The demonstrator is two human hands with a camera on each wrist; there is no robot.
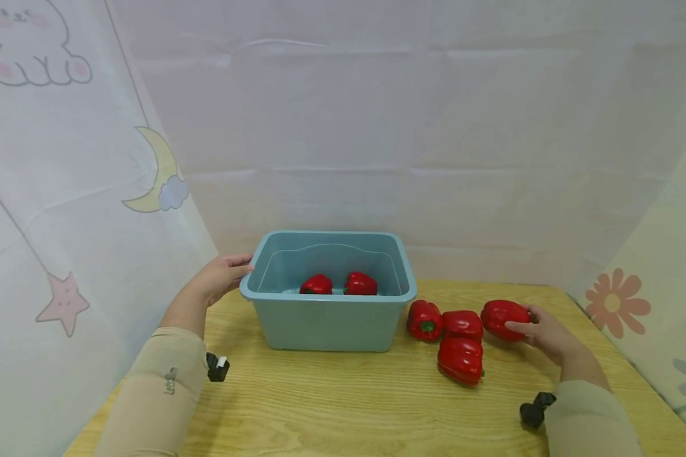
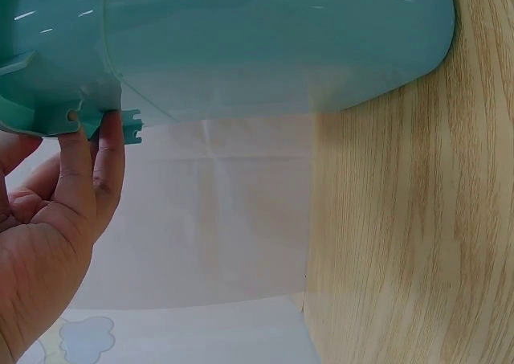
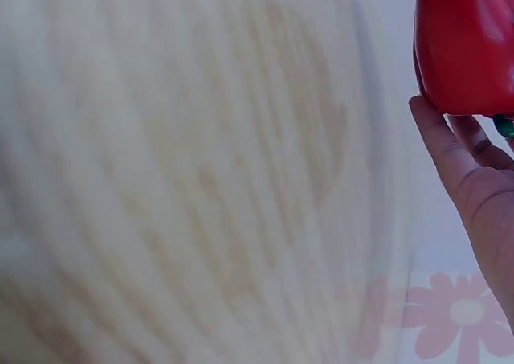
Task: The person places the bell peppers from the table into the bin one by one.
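Your left hand [image 1: 221,277] holds the rim of the blue tub [image 1: 328,324] in the middle of the frame. Your right hand [image 1: 543,331] grips a red bell pepper [image 1: 502,317] at the right, beside three more peppers [image 1: 451,336].

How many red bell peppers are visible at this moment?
6. Two lie in the teal bin: and. Three sit loose on the table. The right hand grips one. The bin's front wall may hide more.
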